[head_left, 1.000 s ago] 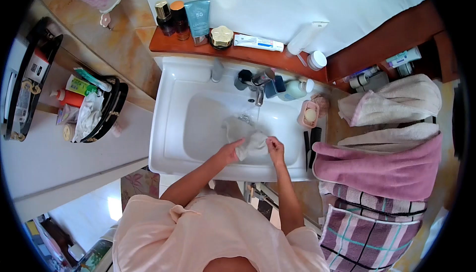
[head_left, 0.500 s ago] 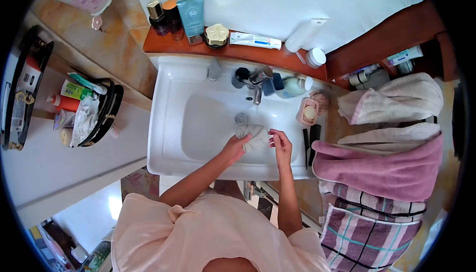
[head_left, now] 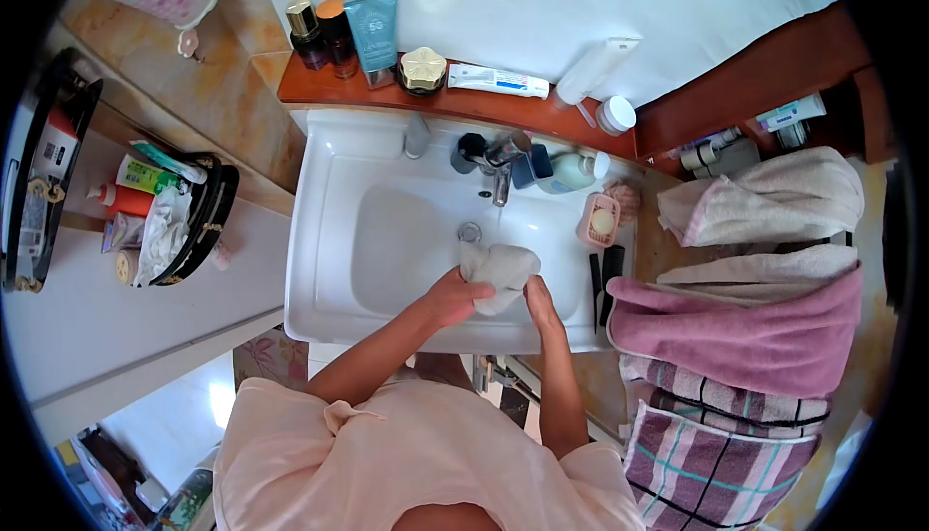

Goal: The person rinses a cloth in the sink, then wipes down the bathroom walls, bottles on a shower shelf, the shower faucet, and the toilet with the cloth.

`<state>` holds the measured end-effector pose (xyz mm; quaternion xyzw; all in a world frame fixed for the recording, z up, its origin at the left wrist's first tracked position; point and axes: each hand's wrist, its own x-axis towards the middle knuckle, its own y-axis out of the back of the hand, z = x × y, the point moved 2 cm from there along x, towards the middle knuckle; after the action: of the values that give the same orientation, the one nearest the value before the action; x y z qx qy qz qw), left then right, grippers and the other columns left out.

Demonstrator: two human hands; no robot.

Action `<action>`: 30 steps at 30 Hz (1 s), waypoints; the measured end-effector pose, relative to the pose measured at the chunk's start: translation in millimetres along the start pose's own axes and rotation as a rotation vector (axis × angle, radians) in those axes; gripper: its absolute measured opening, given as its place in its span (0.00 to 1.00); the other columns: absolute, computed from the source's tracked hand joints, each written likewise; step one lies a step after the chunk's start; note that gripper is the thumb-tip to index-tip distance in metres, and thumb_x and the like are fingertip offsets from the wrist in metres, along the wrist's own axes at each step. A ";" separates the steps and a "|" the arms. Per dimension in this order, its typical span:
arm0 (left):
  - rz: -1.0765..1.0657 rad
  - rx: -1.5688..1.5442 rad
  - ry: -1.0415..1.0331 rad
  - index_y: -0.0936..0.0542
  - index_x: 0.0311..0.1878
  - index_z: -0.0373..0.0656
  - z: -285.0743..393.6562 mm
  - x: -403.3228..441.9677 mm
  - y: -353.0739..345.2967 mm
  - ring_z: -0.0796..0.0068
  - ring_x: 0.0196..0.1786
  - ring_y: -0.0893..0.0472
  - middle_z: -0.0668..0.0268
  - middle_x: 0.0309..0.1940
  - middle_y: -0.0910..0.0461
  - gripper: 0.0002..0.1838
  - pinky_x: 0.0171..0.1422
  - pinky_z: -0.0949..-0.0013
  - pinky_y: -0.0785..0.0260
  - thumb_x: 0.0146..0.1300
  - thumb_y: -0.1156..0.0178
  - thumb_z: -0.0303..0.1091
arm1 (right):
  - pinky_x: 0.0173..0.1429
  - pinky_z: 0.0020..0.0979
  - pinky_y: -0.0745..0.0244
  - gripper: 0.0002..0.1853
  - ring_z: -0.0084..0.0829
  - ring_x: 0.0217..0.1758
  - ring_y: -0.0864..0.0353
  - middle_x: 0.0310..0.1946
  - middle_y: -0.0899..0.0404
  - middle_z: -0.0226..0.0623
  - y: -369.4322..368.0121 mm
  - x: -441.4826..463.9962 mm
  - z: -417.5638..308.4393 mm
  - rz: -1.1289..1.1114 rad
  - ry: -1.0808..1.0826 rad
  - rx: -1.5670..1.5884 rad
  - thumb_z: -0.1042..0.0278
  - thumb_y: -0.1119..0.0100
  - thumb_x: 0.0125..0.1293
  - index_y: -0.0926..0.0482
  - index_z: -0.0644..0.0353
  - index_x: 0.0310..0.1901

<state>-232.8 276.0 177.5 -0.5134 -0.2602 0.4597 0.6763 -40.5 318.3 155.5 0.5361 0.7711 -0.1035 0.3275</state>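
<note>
A pale, bunched cloth (head_left: 501,274) is held over the front half of the white sink basin (head_left: 387,250). My left hand (head_left: 455,297) grips its left side, thumb lying on top. My right hand (head_left: 542,304) is at the cloth's right edge, seen side-on, with its fingertips against the fabric and partly hidden by it. Just beyond the cloth is the round drain (head_left: 469,232). The metal faucet (head_left: 501,173) stands behind it at the back of the sink.
A pink soap dish (head_left: 599,221) with soap sits at the right rim, near a black comb (head_left: 612,284). Bottles and a toothpaste tube (head_left: 498,81) line the red-brown ledge (head_left: 426,103). Towels (head_left: 735,328) hang at right. A corner shelf (head_left: 208,221) with toiletries is at left.
The cloth has been spread wider and shifted slightly toward me and to the right, uncovering the drain. My right hand has moved in a little lower, from raised bent fingers to the cloth's edge.
</note>
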 end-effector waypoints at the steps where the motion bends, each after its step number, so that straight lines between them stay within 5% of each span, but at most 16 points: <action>1: 0.014 -0.015 -0.009 0.33 0.65 0.39 6.9 -0.5 -4.9 0.68 0.63 0.28 0.63 0.60 0.27 0.32 0.70 0.62 0.38 0.56 0.36 0.24 | 0.65 0.32 0.38 0.33 0.31 0.59 0.28 0.55 0.24 0.41 4.9 4.0 6.1 -0.012 -0.004 -0.036 0.42 0.66 0.76 0.30 0.69 0.60; 6: 0.068 0.142 -0.001 0.30 0.61 0.39 6.4 2.7 -9.9 0.72 0.58 0.26 0.65 0.56 0.25 0.27 0.64 0.65 0.34 0.58 0.35 0.26 | 0.53 0.28 0.32 0.25 0.23 0.49 0.25 0.48 0.20 0.36 -2.9 -4.9 -8.1 0.002 0.353 0.520 0.51 0.59 0.76 0.25 0.67 0.53; 11: 0.278 0.527 -0.007 0.25 0.54 0.39 24.5 9.7 -16.5 0.79 0.45 0.22 0.69 0.45 0.21 0.19 0.52 0.70 0.29 0.59 0.34 0.29 | 0.41 0.20 0.31 0.10 0.15 0.34 0.24 0.35 0.18 0.26 16.6 -5.3 -39.9 0.271 0.391 0.479 0.63 0.46 0.72 0.20 0.61 0.43; 15: 0.306 0.534 -0.081 0.27 0.58 0.38 67.1 -2.8 -17.1 0.74 0.52 0.22 0.66 0.51 0.21 0.21 0.59 0.68 0.30 0.62 0.37 0.26 | 0.36 0.19 0.31 0.12 0.15 0.31 0.25 0.31 0.20 0.26 41.0 -23.2 -73.1 0.502 0.492 0.687 0.62 0.47 0.72 0.21 0.60 0.35; 24: 0.242 0.713 -0.202 0.27 0.58 0.36 119.0 -14.9 -73.7 0.81 0.47 0.21 0.65 0.48 0.20 0.20 0.53 0.75 0.29 0.63 0.38 0.26 | 0.41 0.22 0.27 0.11 0.18 0.35 0.22 0.34 0.18 0.31 74.8 -51.3 -150.4 0.403 0.633 0.552 0.64 0.47 0.72 0.20 0.64 0.40; 28: 0.335 0.720 -0.150 0.28 0.57 0.37 115.9 -22.6 -50.6 0.82 0.44 0.21 0.63 0.42 0.19 0.21 0.48 0.76 0.29 0.61 0.38 0.25 | 0.42 0.20 0.27 0.10 0.16 0.36 0.22 0.35 0.18 0.29 91.5 -23.8 -108.2 0.360 0.521 0.463 0.65 0.45 0.71 0.19 0.63 0.42; 30: 0.472 0.786 -0.016 0.28 0.57 0.37 90.1 -25.3 3.0 0.80 0.42 0.21 0.62 0.39 0.18 0.23 0.45 0.75 0.29 0.58 0.35 0.25 | 0.36 0.20 0.35 0.10 0.14 0.30 0.32 0.28 0.24 0.21 84.5 6.2 -49.3 0.435 0.365 0.342 0.63 0.43 0.70 0.21 0.57 0.33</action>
<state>-319.2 294.7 208.2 -0.2595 0.0529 0.6690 0.6945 14.4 382.4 205.5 0.7452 0.6559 -0.0614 0.1034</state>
